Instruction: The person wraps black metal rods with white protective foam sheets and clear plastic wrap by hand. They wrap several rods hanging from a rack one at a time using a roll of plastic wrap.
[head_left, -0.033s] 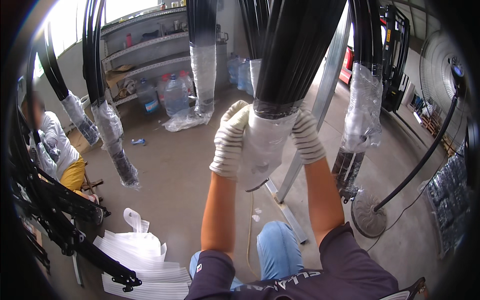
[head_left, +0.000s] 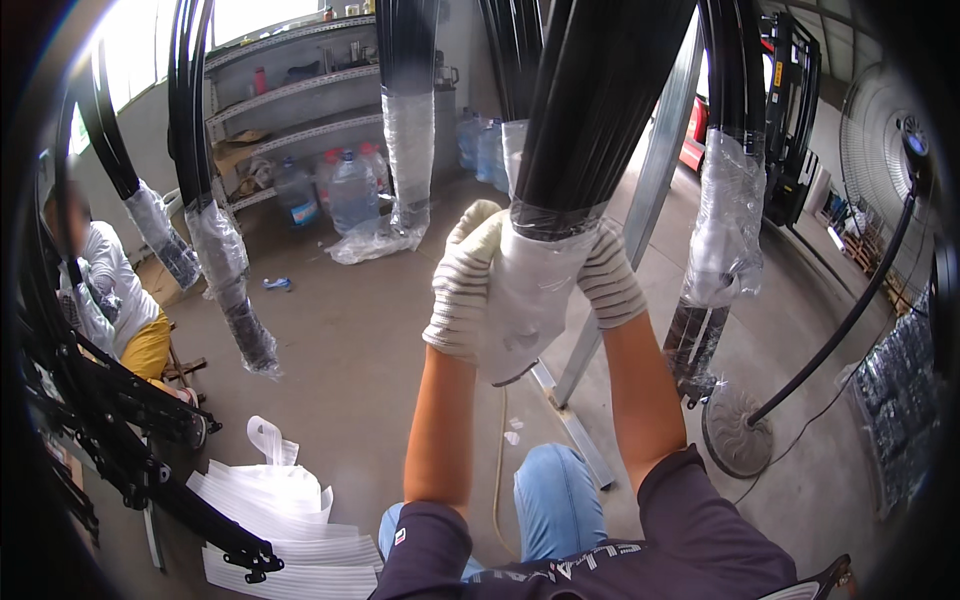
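Observation:
A thick bundle of long black bars [head_left: 600, 110] hangs in front of me, its lower end wrapped in a white foam sheet [head_left: 535, 285]. A band of clear film circles the bundle where the foam begins. My left hand [head_left: 467, 275], in a white-and-grey striped glove, is closed against the left side of the foam. On the right side, my right hand [head_left: 608, 272], gloved alike, grips the wrap, its fingers partly hidden behind it. The dark lower tip of the bundle shows under the foam.
More film-wrapped bundles [head_left: 728, 200] hang around me. White foam sheets [head_left: 285, 520] lie on the floor at lower left, beside black metal arms [head_left: 150, 480]. A person [head_left: 110, 270] sits at far left. A standing fan [head_left: 738, 430] and a forklift [head_left: 785, 130] are at right.
The foam-wrapped end and both my hands have shifted very slightly to the right. My grip on the wrap looks the same.

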